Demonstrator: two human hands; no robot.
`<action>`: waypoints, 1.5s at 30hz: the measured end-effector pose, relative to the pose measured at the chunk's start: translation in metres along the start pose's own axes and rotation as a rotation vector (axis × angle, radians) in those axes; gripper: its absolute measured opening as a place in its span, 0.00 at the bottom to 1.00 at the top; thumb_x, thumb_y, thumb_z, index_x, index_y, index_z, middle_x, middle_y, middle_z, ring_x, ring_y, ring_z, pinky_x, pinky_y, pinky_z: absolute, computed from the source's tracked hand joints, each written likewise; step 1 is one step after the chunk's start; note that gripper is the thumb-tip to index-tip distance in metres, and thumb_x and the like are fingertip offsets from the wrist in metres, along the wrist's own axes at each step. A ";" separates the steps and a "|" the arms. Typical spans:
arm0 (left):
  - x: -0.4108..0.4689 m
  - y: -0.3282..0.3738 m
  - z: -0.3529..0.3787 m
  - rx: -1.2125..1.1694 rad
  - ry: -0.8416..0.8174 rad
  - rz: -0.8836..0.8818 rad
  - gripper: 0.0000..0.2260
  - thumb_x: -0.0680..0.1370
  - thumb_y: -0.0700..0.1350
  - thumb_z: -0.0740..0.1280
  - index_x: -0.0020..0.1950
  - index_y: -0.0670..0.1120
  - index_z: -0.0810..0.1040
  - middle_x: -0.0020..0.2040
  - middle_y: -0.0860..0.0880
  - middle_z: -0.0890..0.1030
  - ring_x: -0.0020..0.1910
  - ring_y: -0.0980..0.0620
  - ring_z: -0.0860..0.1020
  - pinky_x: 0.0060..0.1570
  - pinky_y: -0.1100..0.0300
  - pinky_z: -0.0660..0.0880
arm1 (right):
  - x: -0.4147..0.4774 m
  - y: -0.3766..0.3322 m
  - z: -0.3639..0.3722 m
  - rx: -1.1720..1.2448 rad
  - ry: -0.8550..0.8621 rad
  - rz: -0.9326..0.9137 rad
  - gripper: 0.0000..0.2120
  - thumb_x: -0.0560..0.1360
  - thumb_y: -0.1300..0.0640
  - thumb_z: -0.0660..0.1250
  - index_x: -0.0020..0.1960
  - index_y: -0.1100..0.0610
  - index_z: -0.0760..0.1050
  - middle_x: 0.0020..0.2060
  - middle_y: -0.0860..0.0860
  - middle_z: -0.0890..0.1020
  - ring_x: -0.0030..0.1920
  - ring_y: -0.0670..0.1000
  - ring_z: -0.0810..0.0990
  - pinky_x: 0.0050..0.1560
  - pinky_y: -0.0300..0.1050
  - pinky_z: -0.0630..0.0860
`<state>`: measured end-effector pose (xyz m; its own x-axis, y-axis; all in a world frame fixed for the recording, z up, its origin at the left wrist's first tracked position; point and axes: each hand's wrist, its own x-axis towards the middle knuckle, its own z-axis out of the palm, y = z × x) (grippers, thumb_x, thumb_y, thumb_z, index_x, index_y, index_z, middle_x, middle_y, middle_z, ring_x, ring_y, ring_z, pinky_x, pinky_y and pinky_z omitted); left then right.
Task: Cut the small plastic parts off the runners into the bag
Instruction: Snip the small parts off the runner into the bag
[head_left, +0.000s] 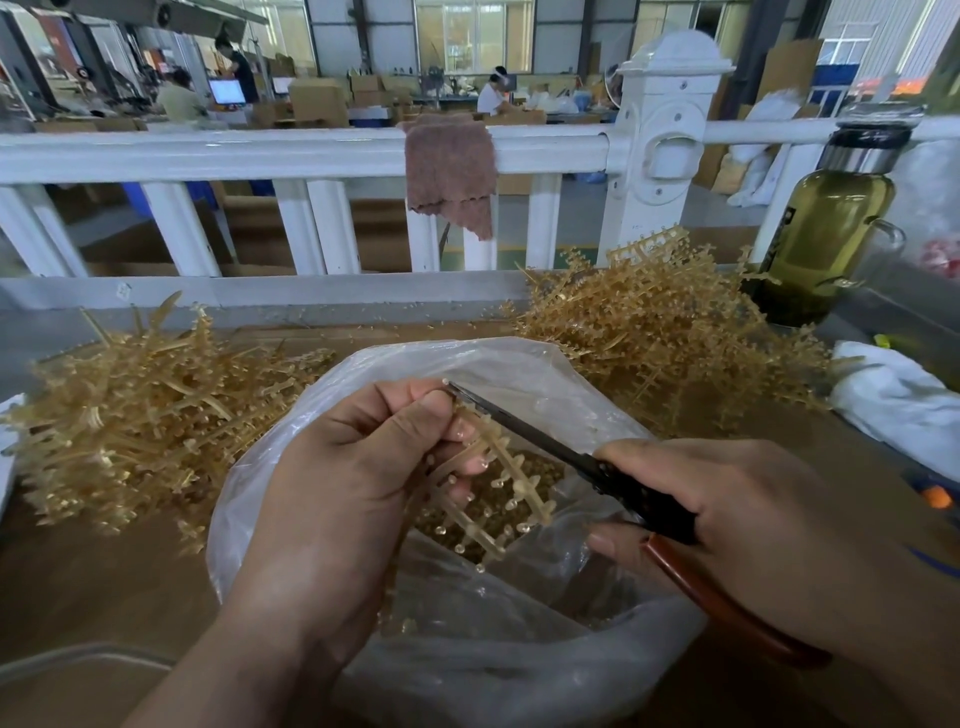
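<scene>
No writing is legible. The clear plastic bag holds small amber cut parts; the left hand grips an amber plastic runner, and the right hand clasps red-handled black cutters.

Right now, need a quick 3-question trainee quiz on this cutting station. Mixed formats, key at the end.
1. True or false: the left hand holds the runner over the open bag.
2. Which hand holds the cutters?
A. left
B. right
C. both
3. Fill in: the cut parts lie inside the ____.

Key: 1 true; 2 B, the right hand; 3 bag.
</scene>
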<state>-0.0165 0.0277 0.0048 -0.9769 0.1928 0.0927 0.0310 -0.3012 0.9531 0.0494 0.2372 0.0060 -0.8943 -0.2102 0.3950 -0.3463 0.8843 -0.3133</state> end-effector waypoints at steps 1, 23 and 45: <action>0.000 0.001 0.000 0.007 -0.001 0.000 0.06 0.72 0.46 0.70 0.39 0.44 0.83 0.35 0.42 0.82 0.29 0.52 0.80 0.27 0.64 0.76 | -0.001 0.000 -0.001 0.031 -0.004 0.018 0.20 0.68 0.41 0.64 0.50 0.53 0.84 0.38 0.45 0.85 0.39 0.43 0.79 0.43 0.34 0.78; 0.001 0.002 -0.004 0.140 0.000 0.036 0.04 0.68 0.47 0.72 0.38 0.48 0.86 0.34 0.46 0.83 0.31 0.53 0.82 0.32 0.65 0.78 | 0.003 -0.008 -0.024 -0.134 -0.186 0.038 0.22 0.70 0.31 0.55 0.50 0.44 0.76 0.36 0.41 0.75 0.47 0.38 0.72 0.42 0.30 0.67; 0.002 -0.002 -0.008 0.188 0.008 0.009 0.08 0.77 0.40 0.71 0.39 0.46 0.85 0.34 0.42 0.84 0.30 0.50 0.82 0.31 0.66 0.77 | 0.004 -0.014 -0.025 -0.103 -0.238 0.104 0.15 0.72 0.36 0.59 0.41 0.46 0.74 0.29 0.42 0.71 0.33 0.41 0.73 0.35 0.35 0.67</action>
<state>-0.0206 0.0213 0.0008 -0.9781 0.1828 0.0998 0.0779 -0.1233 0.9893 0.0573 0.2342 0.0333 -0.9692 -0.1971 0.1479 -0.2292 0.9414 -0.2473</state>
